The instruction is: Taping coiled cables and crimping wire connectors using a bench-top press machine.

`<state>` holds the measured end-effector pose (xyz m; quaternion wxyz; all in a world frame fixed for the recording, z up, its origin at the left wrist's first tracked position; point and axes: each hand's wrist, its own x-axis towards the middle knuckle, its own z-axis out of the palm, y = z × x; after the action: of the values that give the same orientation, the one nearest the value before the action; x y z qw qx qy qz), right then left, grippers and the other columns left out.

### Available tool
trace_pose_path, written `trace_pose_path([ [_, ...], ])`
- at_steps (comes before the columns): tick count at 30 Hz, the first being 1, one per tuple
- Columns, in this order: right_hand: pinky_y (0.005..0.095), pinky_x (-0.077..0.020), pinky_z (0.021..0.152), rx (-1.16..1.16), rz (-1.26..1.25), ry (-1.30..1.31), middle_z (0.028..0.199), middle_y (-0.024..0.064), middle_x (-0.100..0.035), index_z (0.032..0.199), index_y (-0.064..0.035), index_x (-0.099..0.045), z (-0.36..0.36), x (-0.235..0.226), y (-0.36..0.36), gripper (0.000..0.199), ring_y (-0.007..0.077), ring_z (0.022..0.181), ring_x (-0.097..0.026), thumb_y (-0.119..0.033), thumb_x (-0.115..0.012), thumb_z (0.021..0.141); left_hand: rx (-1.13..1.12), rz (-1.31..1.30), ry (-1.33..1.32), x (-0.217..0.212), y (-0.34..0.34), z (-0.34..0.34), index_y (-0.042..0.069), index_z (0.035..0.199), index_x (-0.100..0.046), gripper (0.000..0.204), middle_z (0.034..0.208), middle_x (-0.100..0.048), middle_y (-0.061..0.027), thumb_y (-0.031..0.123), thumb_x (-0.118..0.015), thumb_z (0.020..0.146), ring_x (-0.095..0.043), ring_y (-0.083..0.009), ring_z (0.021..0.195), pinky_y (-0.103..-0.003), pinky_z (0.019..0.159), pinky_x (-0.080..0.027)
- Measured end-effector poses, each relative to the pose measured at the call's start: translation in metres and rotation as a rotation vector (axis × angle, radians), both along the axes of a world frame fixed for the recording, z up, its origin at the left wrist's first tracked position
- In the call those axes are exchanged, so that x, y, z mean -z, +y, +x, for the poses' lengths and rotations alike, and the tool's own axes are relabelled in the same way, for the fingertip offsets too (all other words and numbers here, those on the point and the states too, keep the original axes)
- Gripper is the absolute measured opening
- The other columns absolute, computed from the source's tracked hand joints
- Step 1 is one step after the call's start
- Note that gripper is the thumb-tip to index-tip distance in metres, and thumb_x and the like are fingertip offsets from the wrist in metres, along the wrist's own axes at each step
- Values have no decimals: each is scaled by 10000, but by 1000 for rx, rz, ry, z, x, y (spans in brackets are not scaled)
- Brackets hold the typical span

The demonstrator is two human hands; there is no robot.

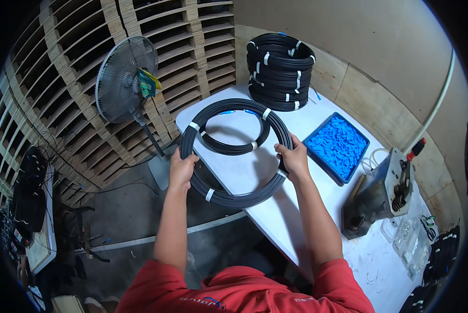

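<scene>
I hold up a wide coil of black cable, bound at intervals with white tape, tilted over the near left part of the table. My left hand is closed round its left side, thumb on the inner edge. Opposite it, my right hand grips the right side, thumb on top. Through the ring another curve of black cable with a white band shows; I cannot tell whether it belongs to the same coil. Blue connector ends show at the coil's far inner edge.
Behind on the white table stands a tall stack of black cable coils. A dark tray holds many small blue pieces. A metal bench machine and plastic bags are at right. A standing fan fronts wooden racks at left.
</scene>
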<state>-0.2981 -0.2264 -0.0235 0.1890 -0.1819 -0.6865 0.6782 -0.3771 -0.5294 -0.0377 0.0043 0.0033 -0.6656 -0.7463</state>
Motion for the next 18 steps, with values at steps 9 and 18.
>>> trace_pose_path([
  [9, 285, -510, 678, -4, -98, -10, 915, 74, -700, 1292, 21, -634, -121, 3, 26, 475, 139, 736, -622, 54, -665, 818, -26, -20, -140, -4, 27, -112, -17, 1123, -648, 343, 1006, -688, -134, -38, -625, 782, -666, -262, 866, -401, 767, -540],
  [18, 380, -541, 870, 79, 310, -183, 995, 218, -741, 1148, 26, -706, -212, 83, 61, 450, 318, 934, -724, -131, -724, 727, -3, -310, -45, 52, 44, -182, -3, 1305, -561, 514, 1134, -679, -170, 34, -641, 799, -665, -285, 980, -389, 873, -536],
])
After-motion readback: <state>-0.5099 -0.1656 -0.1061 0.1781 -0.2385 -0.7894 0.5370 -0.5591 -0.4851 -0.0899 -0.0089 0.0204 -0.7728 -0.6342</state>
